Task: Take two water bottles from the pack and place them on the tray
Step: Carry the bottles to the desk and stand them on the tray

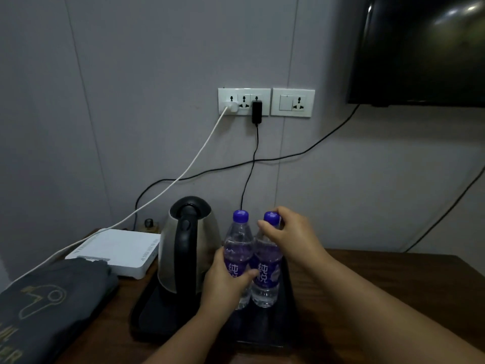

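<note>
Two bottles, left bottle [237, 248] and right bottle [267, 264], stand upright and touching on the tray [147, 319]. Left hand [225, 282] grips the left one's label; right hand [288, 232] fingers pinch the other's cap from above.

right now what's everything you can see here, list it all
clear plastic water bottles with purple caps and labels: 2, upright side by side on the tray, left one, right one
black rectangular tray: 1, on the table
steel electric kettle with black handle: 1, on the tray, left of the bottles
white flat router box: 1, left of the kettle
dark grey folded cloth bag: 1, near left
brown wooden table: 1
white wall socket plates: 2, on the grey wall
black television: 1, upper right
left hand: grip around the left bottle's body
right hand: grip on the right bottle's cap
</note>
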`<state>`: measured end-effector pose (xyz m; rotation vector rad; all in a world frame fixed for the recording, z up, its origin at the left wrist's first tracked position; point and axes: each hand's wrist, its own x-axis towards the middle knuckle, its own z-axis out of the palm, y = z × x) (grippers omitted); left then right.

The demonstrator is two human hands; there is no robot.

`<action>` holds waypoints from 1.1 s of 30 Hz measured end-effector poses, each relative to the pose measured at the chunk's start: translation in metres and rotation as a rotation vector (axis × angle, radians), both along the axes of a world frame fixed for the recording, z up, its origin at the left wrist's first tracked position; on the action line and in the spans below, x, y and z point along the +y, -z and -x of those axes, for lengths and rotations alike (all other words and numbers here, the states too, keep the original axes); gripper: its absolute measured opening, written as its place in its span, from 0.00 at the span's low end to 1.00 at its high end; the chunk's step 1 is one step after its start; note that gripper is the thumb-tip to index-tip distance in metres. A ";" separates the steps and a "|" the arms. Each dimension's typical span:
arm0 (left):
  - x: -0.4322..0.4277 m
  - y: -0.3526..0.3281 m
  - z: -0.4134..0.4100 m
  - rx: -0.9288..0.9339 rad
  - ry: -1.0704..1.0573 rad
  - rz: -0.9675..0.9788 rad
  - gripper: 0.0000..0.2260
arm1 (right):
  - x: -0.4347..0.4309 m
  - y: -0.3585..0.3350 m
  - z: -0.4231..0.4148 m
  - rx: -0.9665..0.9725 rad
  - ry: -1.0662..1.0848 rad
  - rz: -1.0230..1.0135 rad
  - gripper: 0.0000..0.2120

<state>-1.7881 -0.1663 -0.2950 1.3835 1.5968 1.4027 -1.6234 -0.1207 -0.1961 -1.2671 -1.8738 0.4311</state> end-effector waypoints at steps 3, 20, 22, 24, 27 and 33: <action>-0.004 0.013 0.002 -0.005 0.037 -0.011 0.32 | -0.009 0.023 -0.006 0.207 -0.073 0.097 0.16; 0.002 0.030 0.011 0.166 0.050 0.077 0.31 | -0.017 0.136 -0.018 0.056 0.014 0.258 0.34; 0.002 0.030 0.009 0.193 0.018 0.072 0.30 | -0.017 0.138 -0.018 0.075 -0.014 0.263 0.34; 0.001 0.029 0.008 0.218 -0.002 0.061 0.30 | -0.019 0.139 -0.017 0.108 -0.026 0.272 0.35; 0.000 0.030 0.008 0.229 -0.004 0.059 0.30 | -0.020 0.140 -0.014 0.132 -0.023 0.286 0.32; -0.002 0.032 0.011 0.207 0.037 0.108 0.29 | -0.019 0.145 -0.013 0.091 0.019 0.229 0.28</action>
